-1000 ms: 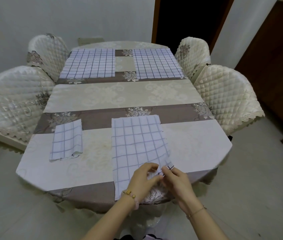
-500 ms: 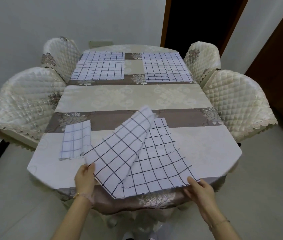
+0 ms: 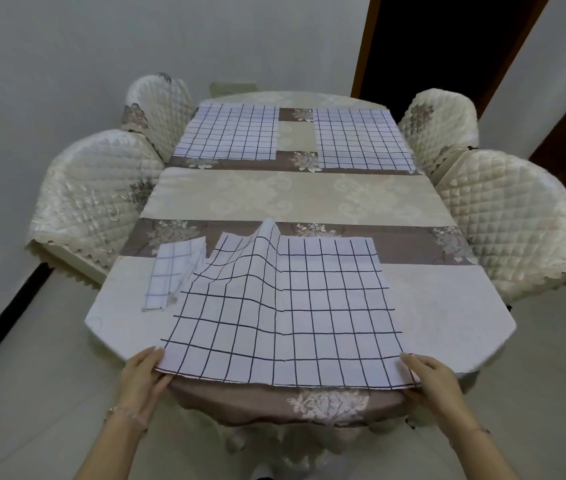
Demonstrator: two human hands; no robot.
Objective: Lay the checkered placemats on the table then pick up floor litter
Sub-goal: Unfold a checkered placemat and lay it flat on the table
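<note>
A white placemat with a dark grid (image 3: 285, 313) lies spread open on the near end of the table (image 3: 448, 306), with a raised ridge near its far middle. My left hand (image 3: 144, 377) pinches its near left corner and my right hand (image 3: 428, 379) pinches its near right corner, both at the table's front edge. A folded checkered placemat (image 3: 170, 271) lies to the left, partly under the open one's far left corner. Two more placemats lie flat at the far end, one left (image 3: 229, 133) and one right (image 3: 361, 138).
Four quilted cream chairs stand around the table, two left (image 3: 94, 199) and two right (image 3: 510, 216). A dark doorway (image 3: 448, 39) opens behind the far right. Pale tiled floor (image 3: 32, 358) surrounds the table; I see no litter on it.
My hands unfolded the placemat from a narrow folded strip to its full width, moving apart to its two near corners. The view has come closer to the table.
</note>
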